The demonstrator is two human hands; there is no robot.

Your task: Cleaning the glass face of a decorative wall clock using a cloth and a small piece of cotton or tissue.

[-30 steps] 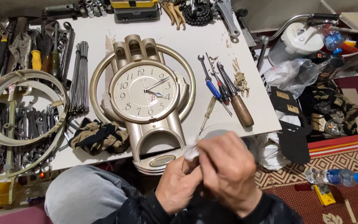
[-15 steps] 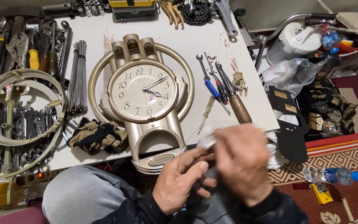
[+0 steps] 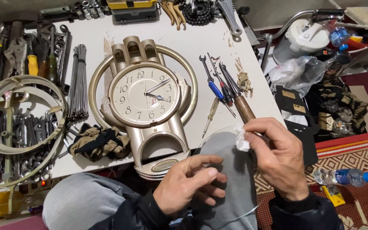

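Below the counter's near edge, over the lap, the left hand (image 3: 192, 181) has its fingers curled around the rim of a clear round glass pane (image 3: 224, 170), steadying it on the grey trouser knee. Right beside it, the right hand (image 3: 277, 157) is pinched tight on a small white wad of tissue (image 3: 241, 138), pressing that wad against the upper edge of the pane. Up on the white counter (image 3: 218, 47), dead centre, lies the gold wall clock (image 3: 145, 94), face up, ringed by its big gilt hoop, the foot of its case hanging over the near edge. Just right of the clock sits a cluster of screwdrivers (image 3: 222, 91), one with a blue grip, one with a wooden handle. Towards the near left corner lies a crumpled camouflage rag (image 3: 99, 142), and a bundle of metal spokes (image 3: 78, 81) rests along the left side.
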